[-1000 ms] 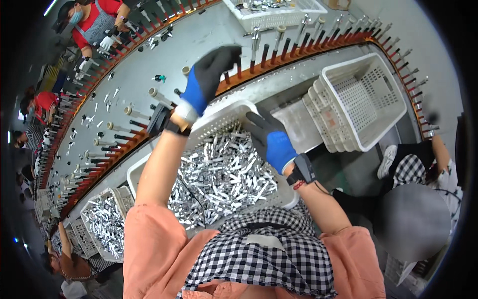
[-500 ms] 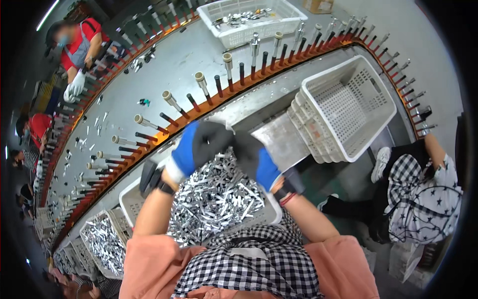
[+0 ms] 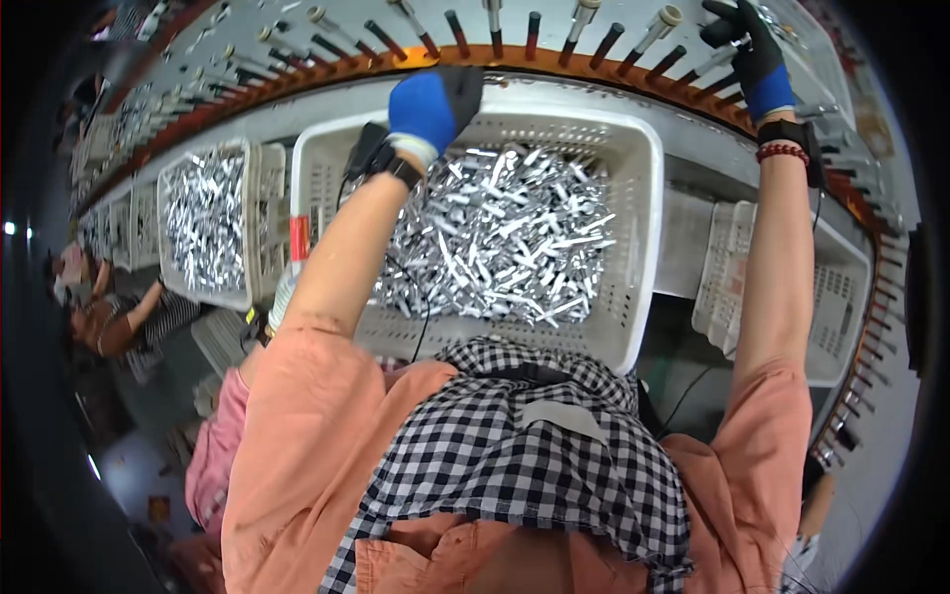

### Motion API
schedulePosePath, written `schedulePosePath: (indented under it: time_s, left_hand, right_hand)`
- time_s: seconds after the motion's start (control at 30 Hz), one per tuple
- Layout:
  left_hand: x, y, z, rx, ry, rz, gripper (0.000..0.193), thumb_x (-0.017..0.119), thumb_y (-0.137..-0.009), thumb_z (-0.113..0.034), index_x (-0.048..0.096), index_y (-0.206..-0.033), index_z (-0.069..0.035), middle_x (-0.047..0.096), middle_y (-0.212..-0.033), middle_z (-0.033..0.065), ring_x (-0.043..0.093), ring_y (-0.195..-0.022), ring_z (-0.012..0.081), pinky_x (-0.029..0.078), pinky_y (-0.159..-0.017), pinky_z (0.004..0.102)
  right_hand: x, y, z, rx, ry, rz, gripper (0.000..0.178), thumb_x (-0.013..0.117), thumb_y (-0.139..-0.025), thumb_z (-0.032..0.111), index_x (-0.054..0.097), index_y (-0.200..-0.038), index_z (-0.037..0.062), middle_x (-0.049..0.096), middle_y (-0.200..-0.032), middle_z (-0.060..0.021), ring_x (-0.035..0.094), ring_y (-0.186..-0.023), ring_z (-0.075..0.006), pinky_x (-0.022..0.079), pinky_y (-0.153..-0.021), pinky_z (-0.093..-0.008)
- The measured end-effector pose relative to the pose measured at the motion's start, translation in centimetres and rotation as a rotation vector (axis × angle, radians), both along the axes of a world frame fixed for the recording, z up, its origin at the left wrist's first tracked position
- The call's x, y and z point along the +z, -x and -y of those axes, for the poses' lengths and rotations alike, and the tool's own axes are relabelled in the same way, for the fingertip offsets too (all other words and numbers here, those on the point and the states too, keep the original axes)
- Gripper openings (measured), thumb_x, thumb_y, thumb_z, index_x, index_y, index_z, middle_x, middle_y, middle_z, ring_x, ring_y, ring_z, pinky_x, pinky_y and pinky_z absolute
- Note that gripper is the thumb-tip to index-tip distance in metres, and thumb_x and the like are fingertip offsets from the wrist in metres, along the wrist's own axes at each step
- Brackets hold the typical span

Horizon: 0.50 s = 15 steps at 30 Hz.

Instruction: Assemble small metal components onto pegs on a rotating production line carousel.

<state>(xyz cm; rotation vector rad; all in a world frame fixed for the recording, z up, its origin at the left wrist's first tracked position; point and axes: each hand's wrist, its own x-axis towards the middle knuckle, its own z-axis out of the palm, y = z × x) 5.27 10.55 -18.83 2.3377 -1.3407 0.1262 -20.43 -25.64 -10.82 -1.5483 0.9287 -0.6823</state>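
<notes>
Both hands have parted since the earlier frame, where they met over the heap of metal parts: the right hand (image 3: pixel 749 54) now reaches far out over the pegged rail (image 3: pixel 515 61), while the left hand (image 3: pixel 435 107) sits at the far rim of the white basket (image 3: pixel 645 218). The view has turned too, so that the basket lies nearer its middle.

The left hand is curled in; the back of its blue-and-black glove hides the palm, so I cannot tell whether it grips anything. The right hand is partly open, its dark fingers spread and bent beside silvery fittings on the rail; whether it has hold of one is hard to make out. The metal parts (image 3: pixel 505 233) lie loose in the basket, just on the body side of the left hand, some covered by the left forearm. Beyond the right hand, a pale container is blurred and partly hidden. The right forearm crosses a stack of white baskets (image 3: pixel 727 257), and a red object (image 3: pixel 300 238) shows only in part beside the left forearm.

Between the left hand and the rail runs a grey metal ledge (image 3: pixel 594 92). Well to the left of that hand stands another basket (image 3: pixel 249 198) of shiny pieces. Farther left, a person in brown (image 3: pixel 124 322) and one in pink (image 3: pixel 213 455) appear above a dim floor (image 3: pixel 163 426), the latter mostly covered by the wearer's sleeve.
</notes>
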Motion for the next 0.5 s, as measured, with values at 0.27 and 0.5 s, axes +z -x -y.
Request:
schedulePosePath:
  time_s: [0.27,0.5]
  left_hand:
    - [-2.8,-0.8,-1.2,0.063,-0.086,-0.1,0.028,0.071,-0.101,-0.032,0.082,-0.109,-0.007,0.078,-0.106,0.0216,0.076,-0.097,0.04,0.06,-0.086,0.0454]
    - [6.0,13.3,9.6,-0.105,0.401,-0.479,0.036,0.05,-0.112,-0.017,0.071,-0.134,0.003,0.076,-0.126,0.0137,0.069,-0.12,0.0242,0.051,-0.109,0.0384]
  right_hand:
    - [-4.5,-4.5,-3.7,-0.015,0.066,1.013,0.064,0.048,-0.112,0.053,0.074,-0.082,0.0027,0.059,-0.055,-0.0054,0.061,-0.054,-0.0202,0.054,-0.067,-0.0345]
    - [1.9,21.3,-2.2,-0.187,0.148,0.253,0.054,0.052,-0.115,0.038,0.075,-0.088,-0.0017,0.068,-0.07,-0.0055,0.06,-0.06,-0.0096,0.048,-0.06,-0.0264]
